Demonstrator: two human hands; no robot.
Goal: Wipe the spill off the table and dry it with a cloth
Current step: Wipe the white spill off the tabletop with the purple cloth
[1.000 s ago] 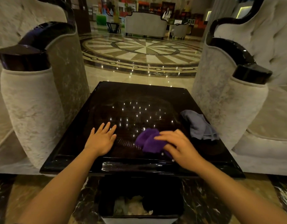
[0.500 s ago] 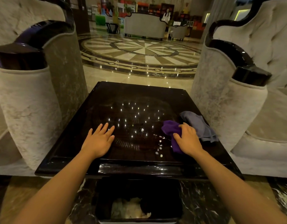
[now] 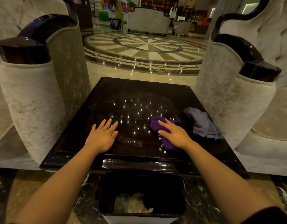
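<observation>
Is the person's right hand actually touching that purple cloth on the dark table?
Touching. The head view shows the right hand lying flat on top of the purple cloth, with its fingers spread over it.

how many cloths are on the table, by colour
purple cloth: 1
grey cloth: 1
total: 2

Right hand [image 3: 175,135] presses the purple cloth [image 3: 157,124] onto the dark desk [image 3: 139,92], left hand [image 3: 102,136] flat beside it, grey cloth [image 3: 202,123] lying right.
</observation>
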